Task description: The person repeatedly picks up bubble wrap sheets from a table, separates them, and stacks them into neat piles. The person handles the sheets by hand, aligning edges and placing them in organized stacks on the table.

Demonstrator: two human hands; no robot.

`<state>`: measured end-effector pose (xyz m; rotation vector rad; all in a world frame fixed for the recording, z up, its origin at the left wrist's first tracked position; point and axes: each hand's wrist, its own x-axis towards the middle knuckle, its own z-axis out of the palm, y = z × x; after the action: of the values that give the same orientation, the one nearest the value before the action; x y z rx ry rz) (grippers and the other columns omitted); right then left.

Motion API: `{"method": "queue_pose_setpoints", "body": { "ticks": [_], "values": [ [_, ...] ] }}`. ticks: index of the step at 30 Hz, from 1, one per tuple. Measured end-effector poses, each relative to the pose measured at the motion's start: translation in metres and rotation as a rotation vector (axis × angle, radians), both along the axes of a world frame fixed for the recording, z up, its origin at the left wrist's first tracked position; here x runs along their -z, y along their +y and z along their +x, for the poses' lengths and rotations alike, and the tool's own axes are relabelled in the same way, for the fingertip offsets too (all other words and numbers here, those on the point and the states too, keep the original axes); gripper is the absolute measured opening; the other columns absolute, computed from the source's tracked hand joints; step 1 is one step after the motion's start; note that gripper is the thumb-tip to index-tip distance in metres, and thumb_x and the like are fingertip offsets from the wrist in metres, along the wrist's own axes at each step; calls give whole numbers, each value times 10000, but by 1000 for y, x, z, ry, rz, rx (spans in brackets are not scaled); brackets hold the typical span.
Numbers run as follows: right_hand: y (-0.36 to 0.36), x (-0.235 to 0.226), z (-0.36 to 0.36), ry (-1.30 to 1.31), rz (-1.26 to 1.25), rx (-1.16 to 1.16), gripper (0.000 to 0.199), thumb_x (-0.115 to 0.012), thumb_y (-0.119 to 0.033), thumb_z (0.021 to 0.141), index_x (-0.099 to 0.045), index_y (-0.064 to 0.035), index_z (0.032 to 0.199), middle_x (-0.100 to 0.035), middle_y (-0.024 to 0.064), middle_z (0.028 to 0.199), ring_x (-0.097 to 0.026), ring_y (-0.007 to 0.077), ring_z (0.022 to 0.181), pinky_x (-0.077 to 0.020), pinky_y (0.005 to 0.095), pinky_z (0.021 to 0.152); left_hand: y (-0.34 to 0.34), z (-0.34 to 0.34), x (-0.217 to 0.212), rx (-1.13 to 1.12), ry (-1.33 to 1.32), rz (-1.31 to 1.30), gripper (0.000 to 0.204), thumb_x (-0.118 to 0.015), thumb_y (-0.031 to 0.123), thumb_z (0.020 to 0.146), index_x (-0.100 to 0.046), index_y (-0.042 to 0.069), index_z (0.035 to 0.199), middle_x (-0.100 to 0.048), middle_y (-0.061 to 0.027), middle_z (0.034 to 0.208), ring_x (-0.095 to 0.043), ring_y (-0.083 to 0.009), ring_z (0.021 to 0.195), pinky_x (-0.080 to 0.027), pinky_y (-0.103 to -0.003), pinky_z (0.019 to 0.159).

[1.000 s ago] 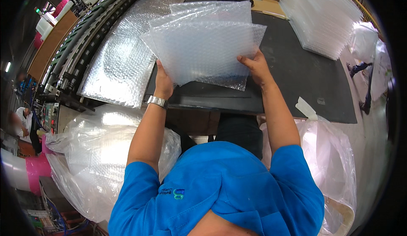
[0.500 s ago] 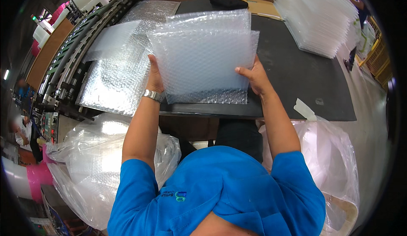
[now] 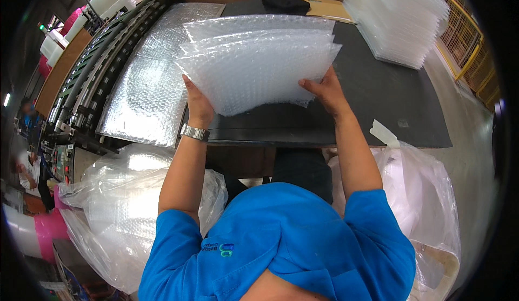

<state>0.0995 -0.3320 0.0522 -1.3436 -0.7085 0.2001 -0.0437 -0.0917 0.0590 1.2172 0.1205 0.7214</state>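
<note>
Honestly, both hands, left hand [image 3: 198, 105] and right hand [image 3: 325, 91], are gripping the fanned stack of clear bubble-wrap sheets [image 3: 258, 63] over the black desk's [image 3: 378, 101] near edge, so I'd be squaring the sheets' edges before letting go.

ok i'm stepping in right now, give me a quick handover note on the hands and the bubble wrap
Left hand: grips the left edge of a fanned bundle of clear bubble-wrap sheets, held up over the black table top.
Right hand: grips the bundle's right edge.
Things: a wide silvery bubble-wrap sheet lies on the roller conveyor to the left. A tall stack of clear bubble-wrap pieces sits at the table's far right. Clear plastic bags hang below the table edge on both sides.
Done: a bundle is gathered in both hands.
Left: the sheets are uneven, not squared, and not set down on anything.
</note>
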Motion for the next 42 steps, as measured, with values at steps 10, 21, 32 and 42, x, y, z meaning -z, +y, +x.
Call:
{"method": "queue_pose_setpoints", "body": {
  "ticks": [10, 21, 32, 42],
  "values": [
    [-27, -76, 6, -354, -137, -17, 514, -575, -78, 638, -446, -47, 1135, -521, 99, 1093, -480, 192, 1005, -361, 301, 874, 2, -30, -56, -804, -134, 1221, 998, -457, 686, 707, -95, 21, 1356, -121, -173, 1403, -148, -283, 1286, -99, -382, 1042],
    [0, -159, -12, -1183, -765, 41, 734, -718, -311, 587, -418, -83, 1217, -532, 145, 1086, -485, 312, 1026, -377, 377, 875, -25, -7, 22, -51, 110, 627, 761, -734, 299, 661, -310, 4, 1221, -483, -166, 1111, -494, -244, 1015, -392, -335, 860],
    [-32, -155, 13, -632, 70, 238, 348, -624, -273, 775, -558, -30, 1016, -574, 104, 967, -542, 179, 903, -410, 288, 806, -47, -1, 56, -95, 80, 504, 447, -679, 189, 742, -417, 17, 1061, -556, -102, 967, -528, -162, 874, -427, -292, 766],
    [-47, -135, 30, -376, 113, 259, 183, -567, -226, 843, -547, -47, 812, -525, -3, 734, -445, 75, 707, -363, 202, 664, -38, 3, 51, -155, 74, 549, 459, -679, 202, 735, -413, 8, 1053, -561, -124, 964, -533, -174, 877, -431, -308, 764]
  ]
}}
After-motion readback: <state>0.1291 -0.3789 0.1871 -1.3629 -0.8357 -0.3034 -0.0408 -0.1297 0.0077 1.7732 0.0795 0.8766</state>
